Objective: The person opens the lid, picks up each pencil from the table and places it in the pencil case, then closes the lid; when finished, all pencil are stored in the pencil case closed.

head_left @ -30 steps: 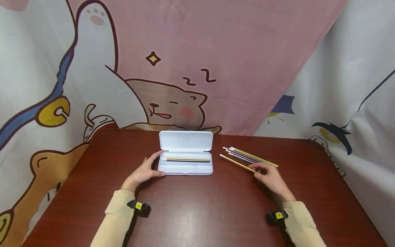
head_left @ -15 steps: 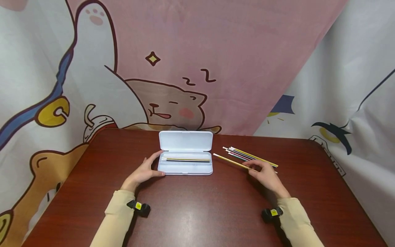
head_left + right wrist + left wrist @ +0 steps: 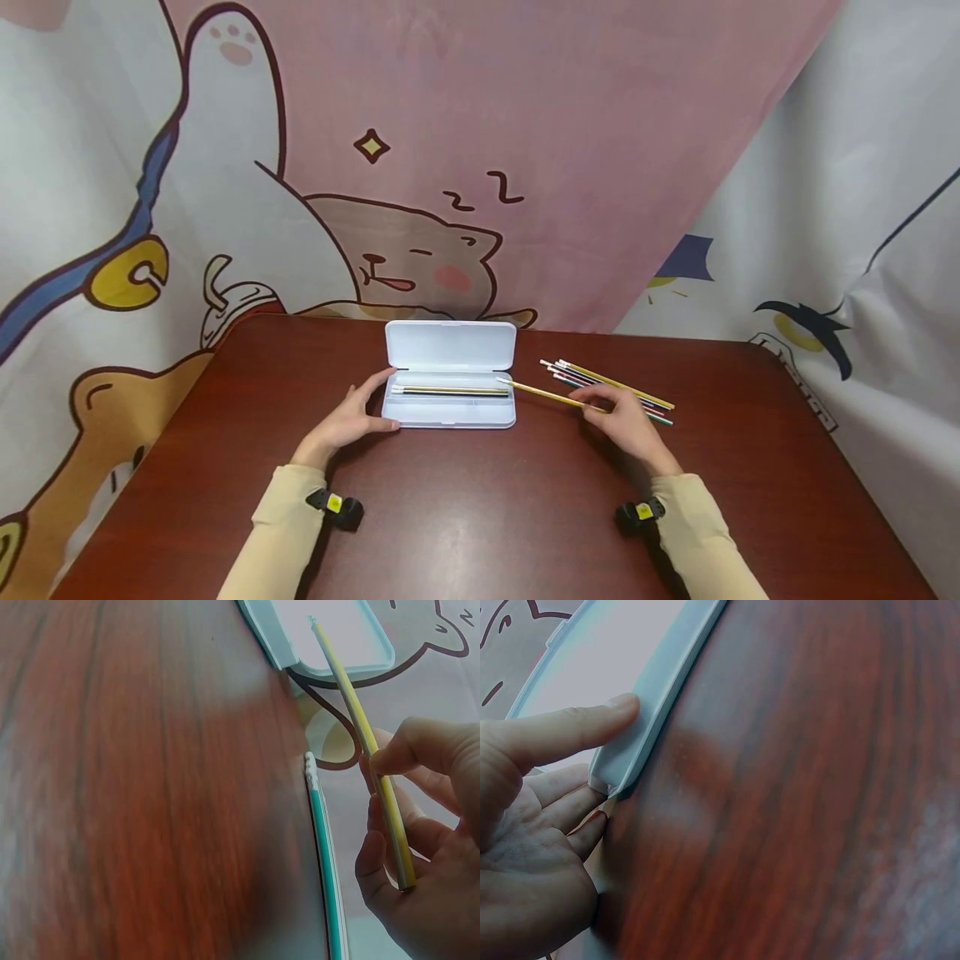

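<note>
A white pencil case lies with its lid raised on the table; a yellow and a dark pencil rest in its rear compartment. My left hand holds the case's left end, thumb at the front corner and index finger at the rear; in the left wrist view the thumb lies against the case's side. My right hand pinches a yellow pencil between thumb and fingers, its white-tipped end over the case's right edge. In the right wrist view this pencil points at the case.
Several pencils in yellow, green and dark colours lie in a loose bundle right of the case, partly behind my right hand. The brown table ends at a cartoon-printed cloth behind and on both sides.
My right hand has moved left with the yellow pencil, away from the bundle, bringing the pencil's end over the case. The left hand has stayed at the case.
</note>
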The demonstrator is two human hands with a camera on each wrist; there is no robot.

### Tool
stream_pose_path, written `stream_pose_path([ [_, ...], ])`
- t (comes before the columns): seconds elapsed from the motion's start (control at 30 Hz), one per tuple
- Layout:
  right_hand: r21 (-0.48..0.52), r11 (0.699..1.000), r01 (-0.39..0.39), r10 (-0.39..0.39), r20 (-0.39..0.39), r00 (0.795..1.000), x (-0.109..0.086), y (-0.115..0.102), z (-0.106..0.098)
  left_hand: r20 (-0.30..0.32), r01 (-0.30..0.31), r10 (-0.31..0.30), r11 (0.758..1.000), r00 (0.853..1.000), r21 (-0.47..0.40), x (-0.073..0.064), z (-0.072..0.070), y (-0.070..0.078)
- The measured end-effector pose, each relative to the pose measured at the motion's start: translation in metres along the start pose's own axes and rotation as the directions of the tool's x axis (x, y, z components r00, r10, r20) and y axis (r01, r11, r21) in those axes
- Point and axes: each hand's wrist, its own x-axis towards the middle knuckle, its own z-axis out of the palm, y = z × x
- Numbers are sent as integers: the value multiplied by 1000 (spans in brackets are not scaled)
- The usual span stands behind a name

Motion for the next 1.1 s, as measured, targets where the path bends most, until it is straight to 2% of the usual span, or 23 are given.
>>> stream_pose_path([
  [0.33, -3, 1000, 11, -11, -17, 1000, 12, -10, 17, -7, -6, 6, 1000, 1000, 3, 0, -1, -1],
  [0.7, 11, 1000, 7, -7, 25, 1000, 25, -20, 39, -10, -10, 10, 1000, 1000, -7, 0, 0, 1],
  [0.83, 19, 999, 37, -38, 37, 999, 28, -21, 46, -9, -19, 19, 1000, 1000, -16, 0, 0, 3],
  [1.1, 16, 997, 78, -78, 53, 996, 35, -27, 59, -9, 8, -8, 1000, 1000, -9, -1, -1, 2],
])
